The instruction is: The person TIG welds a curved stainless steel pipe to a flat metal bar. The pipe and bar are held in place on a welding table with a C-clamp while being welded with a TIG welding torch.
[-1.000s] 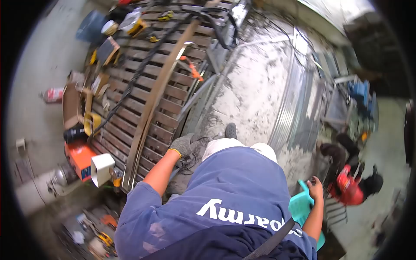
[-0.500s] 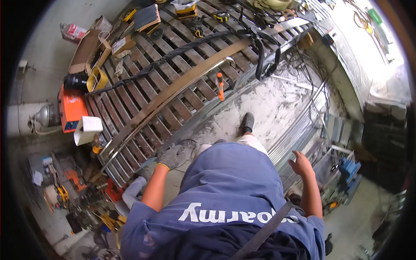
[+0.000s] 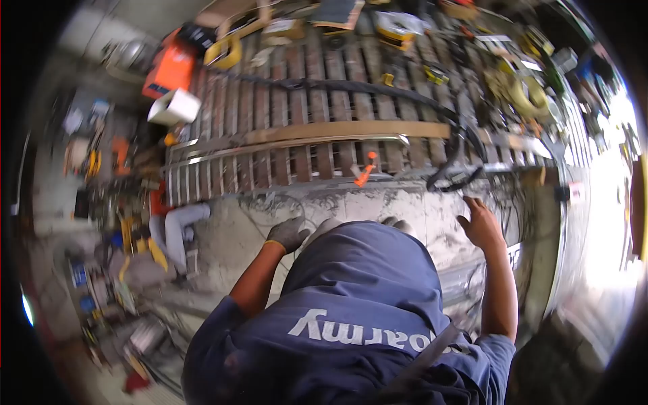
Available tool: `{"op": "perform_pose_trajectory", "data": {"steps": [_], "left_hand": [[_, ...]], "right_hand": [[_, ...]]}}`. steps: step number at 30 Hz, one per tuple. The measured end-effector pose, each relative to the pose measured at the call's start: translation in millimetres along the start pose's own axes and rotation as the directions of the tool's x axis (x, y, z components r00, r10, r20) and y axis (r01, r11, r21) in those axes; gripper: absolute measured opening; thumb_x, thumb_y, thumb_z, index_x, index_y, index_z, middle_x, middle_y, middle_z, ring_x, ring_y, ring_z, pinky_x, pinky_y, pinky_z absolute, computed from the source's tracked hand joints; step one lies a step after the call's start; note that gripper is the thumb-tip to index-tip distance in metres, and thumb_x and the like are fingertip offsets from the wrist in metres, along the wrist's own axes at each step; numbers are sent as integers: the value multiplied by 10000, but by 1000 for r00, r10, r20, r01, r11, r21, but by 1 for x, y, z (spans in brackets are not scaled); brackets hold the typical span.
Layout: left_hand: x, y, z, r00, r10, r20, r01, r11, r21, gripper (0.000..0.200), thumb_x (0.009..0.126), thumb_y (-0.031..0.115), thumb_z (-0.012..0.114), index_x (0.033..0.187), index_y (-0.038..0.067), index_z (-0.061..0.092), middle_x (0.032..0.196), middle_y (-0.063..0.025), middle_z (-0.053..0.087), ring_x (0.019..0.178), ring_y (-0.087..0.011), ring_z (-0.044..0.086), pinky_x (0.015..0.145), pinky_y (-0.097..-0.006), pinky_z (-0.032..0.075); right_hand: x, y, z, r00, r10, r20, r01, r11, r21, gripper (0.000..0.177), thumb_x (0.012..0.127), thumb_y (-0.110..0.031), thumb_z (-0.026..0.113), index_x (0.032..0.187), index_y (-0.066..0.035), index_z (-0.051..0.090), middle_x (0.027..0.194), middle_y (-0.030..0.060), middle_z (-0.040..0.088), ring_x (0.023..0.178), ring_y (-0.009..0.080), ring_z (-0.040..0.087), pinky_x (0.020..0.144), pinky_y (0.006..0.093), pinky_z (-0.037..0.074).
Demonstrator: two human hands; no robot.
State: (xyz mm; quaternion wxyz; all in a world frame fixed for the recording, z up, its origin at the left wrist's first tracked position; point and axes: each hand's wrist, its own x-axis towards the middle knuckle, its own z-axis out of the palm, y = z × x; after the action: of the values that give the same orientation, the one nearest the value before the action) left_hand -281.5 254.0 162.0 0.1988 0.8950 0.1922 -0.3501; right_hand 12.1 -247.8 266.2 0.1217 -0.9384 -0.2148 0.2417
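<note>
Handling looks unstarted: gloved left hand (image 3: 289, 233) hangs half-curled, seemingly empty, bare right hand (image 3: 480, 223) spreads open, wooden strip (image 3: 351, 129) lies untouched.

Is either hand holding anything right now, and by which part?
The bare right hand is open, fingers spread, holding nothing. The gloved left hand is curled; whether it grips anything cannot be told.

A wooden strip (image 3: 337, 129) lies across the slatted bench (image 3: 283, 162), a hose (image 3: 351, 86) behind it.
</note>
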Motion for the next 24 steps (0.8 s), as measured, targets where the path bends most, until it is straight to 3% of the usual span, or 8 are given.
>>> {"op": "perform_pose_trajectory", "data": {"steps": [3, 4, 5, 8, 11, 14, 17, 24], "left_hand": [[-14, 2, 13, 990, -94, -107, 82, 990, -110, 644, 1073, 519, 588, 1548, 85, 590, 1471, -242, 697, 1346, -428, 671, 1129, -522, 530], [-22, 1, 20, 981, -125, -148, 102, 983, -150, 625, 1071, 506, 589, 1527, 77, 591, 1433, -250, 713, 1313, -439, 684, 1106, -536, 540], [-31, 0, 28, 970, -153, -187, 118, 976, -185, 607, 1070, 493, 590, 1506, 70, 592, 1395, -257, 728, 1280, -449, 698, 1083, -550, 549], [-57, -11, 84, 935, -249, -254, 167, 938, -305, 630, 1077, 504, 600, 1529, 65, 579, 1394, -246, 737, 1272, -438, 711, 1073, -550, 553], [-89, 2, 120, 908, -370, -199, 278, 885, -374, 730, 1077, 515, 616, 1620, 43, 491, 1348, -263, 760, 1219, -443, 744, 1048, -549, 567], [-116, 18, 138, 857, -513, -54, 441, 782, -440, 772, 1073, 516, 628, 1656, 51, 428, 1246, -286, 788, 1163, -460, 764, 1013, -559, 583], [-125, 19, 161, 827, -558, -63, 452, 728, -515, 736, 1075, 515, 624, 1635, 67, 455, 1250, -285, 788, 1162, -464, 762, 1009, -561, 583], [-111, -4, 101, 792, -561, -243, 370, 756, -540, 688, 1083, 455, 653, 1629, 81, 464, 1379, -274, 728, 1258, -460, 719, 1059, -566, 571]], "right_hand": [[48, 3, -27, 999, -54, 5, 54, 998, 11, 690, 977, -226, 822, 1600, -79, 563, 1559, 291, 624, 1431, 474, 605, 1154, 529, 527], [78, 29, -13, 988, -123, -96, 125, 992, 13, 732, 954, -203, 838, 1610, -60, 548, 1464, 319, 680, 1363, 475, 662, 1105, 518, 554], [102, 26, -22, 996, -74, -40, 77, 994, 74, 808, 950, -207, 839, 1648, -22, 476, 1371, 318, 733, 1277, 486, 716, 1060, 515, 571], [194, 65, 0, 953, -147, -264, 188, 972, 139, 903, 979, -260, 819, 1685, 46, 345, 1339, 330, 739, 1216, 505, 730, 1061, 527, 568], [271, 71, 16, 907, -34, -419, 25, 999, -29, 985, 969, -435, 823, 1672, 70, 353, 1433, 400, 658, 1376, 529, 637, 1161, 545, 517], [331, 77, 36, 920, 51, -388, -111, 985, -135, 978, 946, -473, 833, 1588, 127, 404, 1409, 398, 673, 1353, 549, 651, 1151, 559, 530], [340, 46, 25, 938, 171, -302, -174, 985, 18, 920, 936, -471, 839, 1500, 137, 439, 1375, 407, 685, 1311, 566, 673, 1137, 573, 542], [313, 5, 29, 777, 326, -538, -214, 941, 262, 666, 957, -235, 678, 1499, 14, 381, 1285, 389, 728, 1184, 580, 719, 1041, 616, 568]]}}
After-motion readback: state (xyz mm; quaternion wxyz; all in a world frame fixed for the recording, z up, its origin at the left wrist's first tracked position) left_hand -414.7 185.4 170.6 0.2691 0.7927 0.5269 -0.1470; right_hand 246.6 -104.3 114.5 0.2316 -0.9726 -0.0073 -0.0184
